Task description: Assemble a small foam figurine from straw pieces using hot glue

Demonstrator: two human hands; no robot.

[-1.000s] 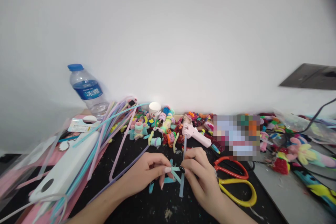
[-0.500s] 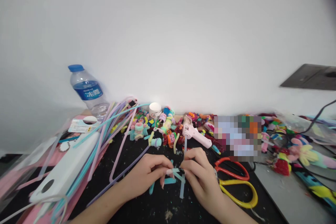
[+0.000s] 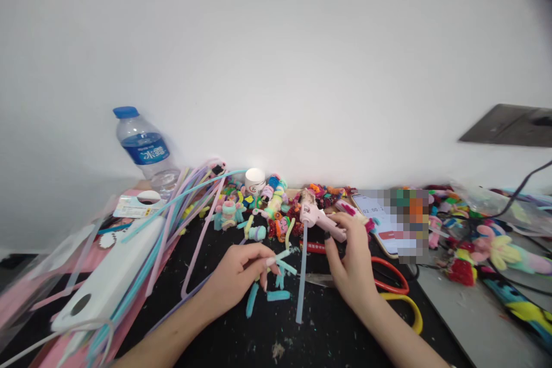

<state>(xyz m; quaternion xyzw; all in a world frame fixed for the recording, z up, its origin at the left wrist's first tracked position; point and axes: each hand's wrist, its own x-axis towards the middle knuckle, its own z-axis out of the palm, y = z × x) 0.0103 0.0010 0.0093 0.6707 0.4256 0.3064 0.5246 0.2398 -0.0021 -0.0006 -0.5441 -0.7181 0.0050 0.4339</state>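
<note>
Our left hand (image 3: pixel 241 273) is closed to a thumb-and-finger pinch on a forked aqua piece (image 3: pixel 288 267); its two free ends splay right, past the fingertips, over the black work surface (image 3: pixel 328 328). Our right hand (image 3: pixel 352 259) is part open, thumb and fingers astride the handle of the pink glue gun (image 3: pixel 321 219); can't tell how firm that grip is.

Glue stick (image 3: pixel 302 276) runs from the gun toward us, splitting the gap between our hands. Loose aqua bits (image 3: pixel 278 295) lie just beside the left hand, near side. Scissors (image 3: pixel 404 283) pass behind the right hand: blade shows left of it, red and yellow loops right, our wrist overlapping the yellow one. Tight there.

Best open room: the near stretch between our forearms, just specks and a pale smudge on it.

Far side is crowded: fuzzy craft pieces (image 3: pixel 276 201) line the back edge by the wall (image 3: pixel 276 69), phone (image 3: pixel 375 218) just right of the gun, partly pixelated. Left side is bounded by chenille stems (image 3: pixel 172 224) and a white case (image 3: pixel 116 270), bottle (image 3: pixel 144 146) behind them. Right edge of the black surface runs diagonally toward us, grey table (image 3: pixel 444 299) beyond.
</note>
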